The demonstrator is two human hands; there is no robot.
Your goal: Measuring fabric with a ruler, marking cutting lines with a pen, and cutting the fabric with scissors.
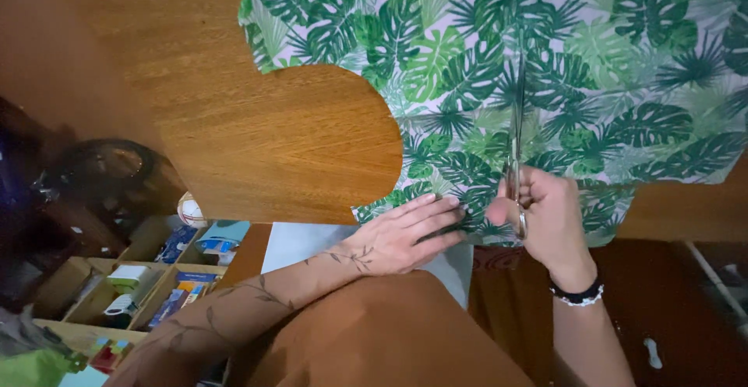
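Right hand [545, 215] grips scissors [516, 145] whose blades point straight away into leaf-print fabric [499, 83] on the wooden table [234, 106], while the left hand [405, 235] lies flat, fingers open, pinning the fabric's near edge just beside them

You have bare wooden tabletop [257, 122] open at its left edge, while the green leaf-print fabric [592, 67] covers its right side.

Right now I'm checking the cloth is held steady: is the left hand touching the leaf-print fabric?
Touching. The head view shows the left hand lying flat, its fingers pressed onto the leaf-print fabric at its near edge.
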